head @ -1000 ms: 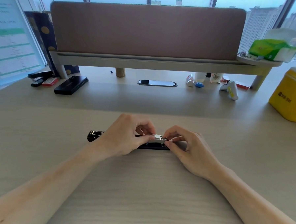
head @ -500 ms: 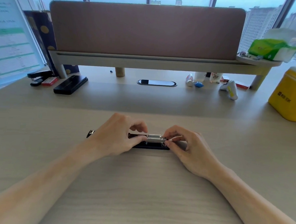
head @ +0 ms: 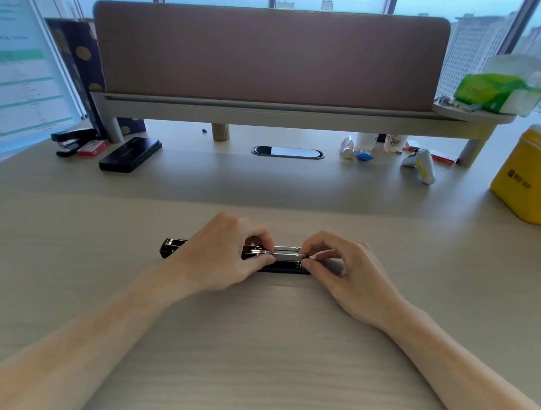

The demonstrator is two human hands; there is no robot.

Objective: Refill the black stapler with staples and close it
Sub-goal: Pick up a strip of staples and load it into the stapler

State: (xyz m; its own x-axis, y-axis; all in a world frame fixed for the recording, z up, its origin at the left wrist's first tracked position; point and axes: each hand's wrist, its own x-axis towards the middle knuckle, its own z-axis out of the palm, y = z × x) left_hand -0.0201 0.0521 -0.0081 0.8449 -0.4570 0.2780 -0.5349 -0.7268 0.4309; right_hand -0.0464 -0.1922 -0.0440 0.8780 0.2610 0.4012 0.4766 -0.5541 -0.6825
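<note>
The black stapler (head: 170,247) lies opened out flat, lengthwise left to right, on the light wooden desk (head: 255,345). Its silver staple channel (head: 287,254) shows between my two hands, with shiny metal in it. My left hand (head: 226,252) covers the stapler's middle, thumb and forefinger pinched on the channel's left part. My right hand (head: 347,271) pinches the channel's right end with thumb and forefinger. Whether loose staples sit under the fingers I cannot tell.
A second black stapler (head: 70,136), a red box (head: 92,148) and a black case (head: 129,155) lie at the back left. A raised shelf with a brown panel (head: 270,56) spans the back. A yellow bin (head: 529,177) stands right, a white controller (head: 420,164) nearby.
My left hand has slid leftward along the stapler, baring more of the silver channel. My right hand has stayed at the channel's right end.
</note>
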